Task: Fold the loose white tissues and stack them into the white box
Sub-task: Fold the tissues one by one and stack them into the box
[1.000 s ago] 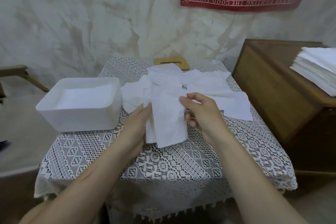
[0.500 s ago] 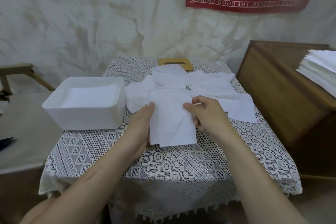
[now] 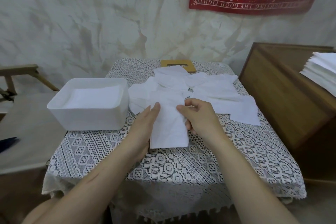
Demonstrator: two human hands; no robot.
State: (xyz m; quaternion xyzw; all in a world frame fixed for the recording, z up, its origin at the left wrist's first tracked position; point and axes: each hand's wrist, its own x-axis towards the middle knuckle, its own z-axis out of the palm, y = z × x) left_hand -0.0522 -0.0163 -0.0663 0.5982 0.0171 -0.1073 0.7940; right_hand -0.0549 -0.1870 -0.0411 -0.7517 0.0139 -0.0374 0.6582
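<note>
A white tissue, folded into a narrow strip, lies on the lace-covered table between my hands. My left hand lies along its left edge with straight fingers. My right hand pinches its right edge, fingers curled. Behind them spreads a heap of loose white tissues. The white box stands to the left, with folded tissues inside.
A wooden cabinet stands to the right with a stack of white tissues on top. A wooden lid with a slot lies at the table's far edge. A wooden frame is at the far left.
My hands have come closer together, narrowing the tissue into a tighter strip. The view has shifted slightly, so the box and the table sit further right.
</note>
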